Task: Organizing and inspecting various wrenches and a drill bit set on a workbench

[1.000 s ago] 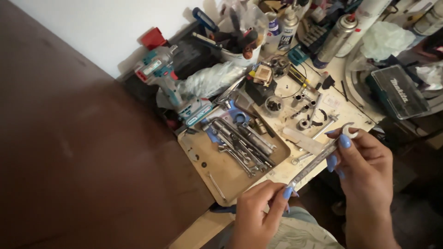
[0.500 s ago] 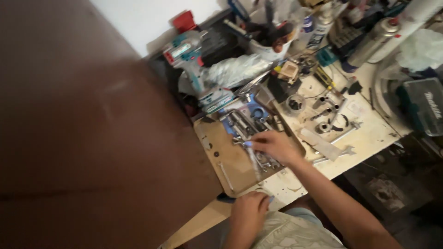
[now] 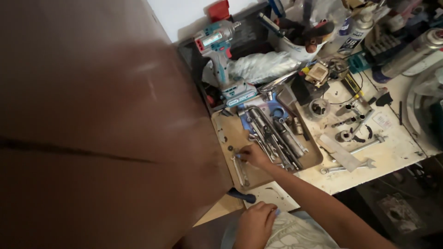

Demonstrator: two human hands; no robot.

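My right hand (image 3: 254,155) reaches out over a shallow wooden tray (image 3: 225,134) on the workbench. Its fingertips pinch the top end of a slim metal wrench (image 3: 241,174) that lies flat in the tray's bare left part. Just right of the hand, a heap of sockets, wrenches and steel bars (image 3: 273,133) fills the rest of the tray. My left hand (image 3: 254,225) sits low near my body, fingers curled on a patterned cloth (image 3: 300,233), with nothing visible in it.
A teal cordless impact driver (image 3: 221,55) stands behind the tray. A white tub of tools (image 3: 297,46) and spray cans (image 3: 410,53) crowd the back. Loose wrenches (image 3: 346,168) and small parts lie on the white benchtop. A large brown surface (image 3: 92,138) fills the left.
Both hands held the wrench up before my body a second ago. The left hand let go and dropped; the right carried the wrench left and down onto the tray.
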